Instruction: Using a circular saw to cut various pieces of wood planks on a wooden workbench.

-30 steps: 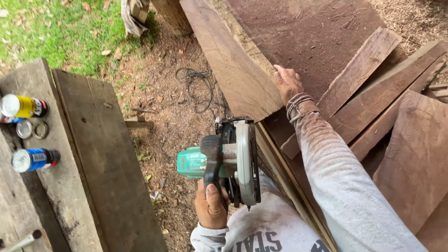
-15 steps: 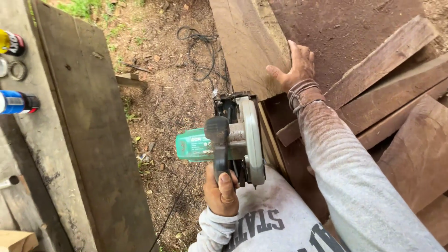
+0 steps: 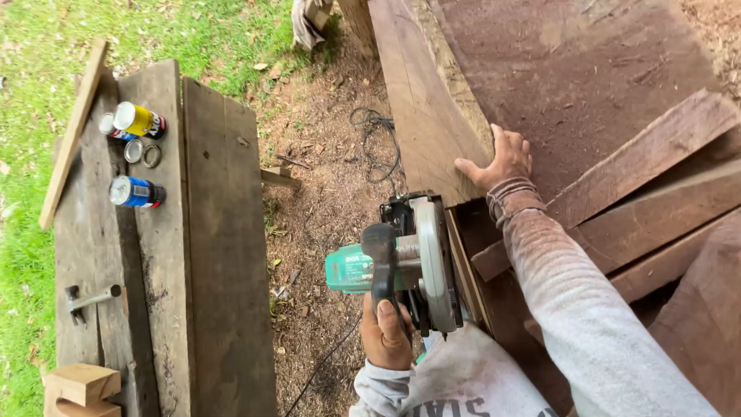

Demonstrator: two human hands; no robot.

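Saw [image 3: 409, 259] blade hidden — left hand [image 3: 388, 333] gripping, plank [image 3: 424, 108] cropped

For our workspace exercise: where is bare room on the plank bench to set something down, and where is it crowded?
The wide right plank is bare along its length. On the left plank, room lies between the blue can and the hammer. The far end is crowded with cans and rings; wood blocks fill the near corner.

1. I see the circular saw [image 3: 413, 262]: teal plastic motor body, glossy; dull grey metal guard.
2. My left hand [image 3: 388, 333] grips its black matt handle.
3. My right hand [image 3: 500, 161] is flat on a big wood slab [image 3: 432, 108], smooth-sawn, dusty red-brown.
4. Planks [image 3: 656, 154], right of frame: rough wood.
5. Bench [image 3: 224, 255], left: weathered grey wood.
6. Cans [image 3: 135, 158], upper left: shiny metal.
7. Sleeve [image 3: 587, 309]: grey cloth, dust-stained.
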